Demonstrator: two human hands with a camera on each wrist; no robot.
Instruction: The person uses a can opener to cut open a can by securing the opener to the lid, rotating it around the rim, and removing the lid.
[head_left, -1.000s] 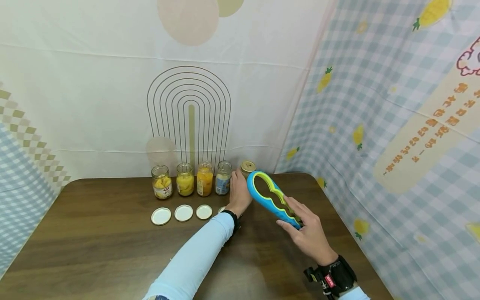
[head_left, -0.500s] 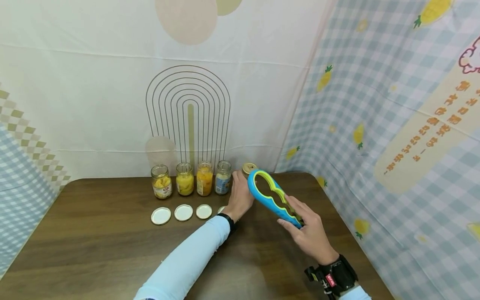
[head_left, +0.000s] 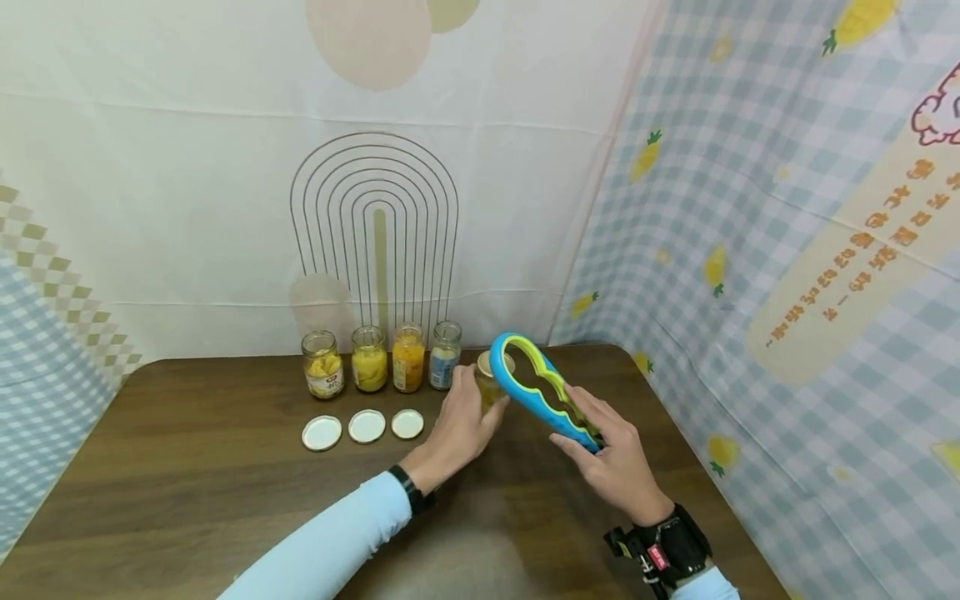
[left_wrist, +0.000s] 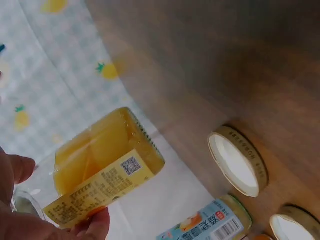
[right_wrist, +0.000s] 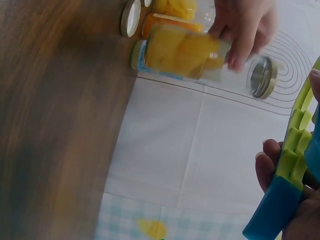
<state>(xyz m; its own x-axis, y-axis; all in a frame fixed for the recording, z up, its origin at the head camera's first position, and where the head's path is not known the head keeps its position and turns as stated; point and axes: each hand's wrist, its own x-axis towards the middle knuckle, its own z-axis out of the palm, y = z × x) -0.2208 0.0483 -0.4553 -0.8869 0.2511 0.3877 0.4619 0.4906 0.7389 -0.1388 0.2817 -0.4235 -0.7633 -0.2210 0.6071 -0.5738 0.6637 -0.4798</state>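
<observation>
My left hand point(head_left: 456, 427) grips a glass jar of yellow fruit point(left_wrist: 102, 155) around its upper part. The jar has a gold lid point(right_wrist: 265, 77) on top and a yellow paper label on its side. It appears raised off the table in both wrist views. My right hand point(head_left: 618, 467) holds a blue and lime-green jar opener point(head_left: 531, 402) by its handle end. The opener's wide looped end is near the jar's lid in the head view, partly covering the jar there. In the right wrist view only part of the opener shows.
Several lidless glass jars stand along the table's back edge, including one of yellow fruit point(head_left: 325, 377) and one with a blue label point(head_left: 444, 367). White-lined lids point(head_left: 367, 426) lie in front of them. A printed cloth point(head_left: 225, 208) hangs behind the brown table point(head_left: 187, 500).
My left hand has moved toward me and slightly left, bringing the lidded jar from the back edge. The right hand and the jar opener have barely moved.
</observation>
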